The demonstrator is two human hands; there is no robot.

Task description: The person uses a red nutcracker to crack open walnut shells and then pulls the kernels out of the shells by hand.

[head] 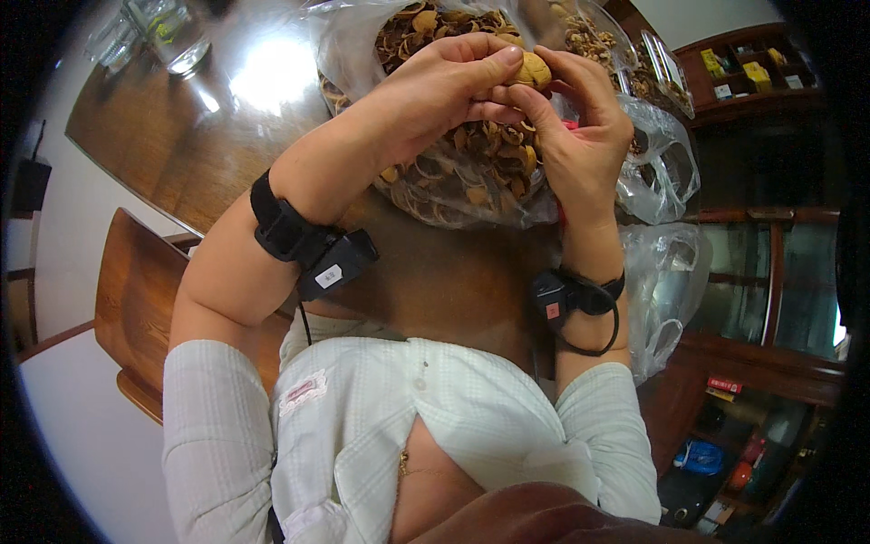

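Observation:
A tan walnut (533, 73), with cracks in its shell, is held between the fingertips of both hands. My left hand (465, 78) pinches it from the left with thumb and fingers. My right hand (581, 119) grips its right side, thumb below and fingers above. Beneath both hands lies a clear plastic bag (346, 41) full of broken walnut shells (499, 153). Part of a red object (569, 124) shows by my right palm; most of it is hidden. Shelled walnut kernels (590, 42) lie beyond my right hand in a clear container or bag.
Drinking glasses (173, 41) stand at the dark wooden table's (149, 136) far left. Crumpled clear plastic bags (659, 163) lie along the right edge. A clear lidded box (663, 71) sits at the far right. A wooden chair (136, 306) is at left, a cabinet (747, 353) at right.

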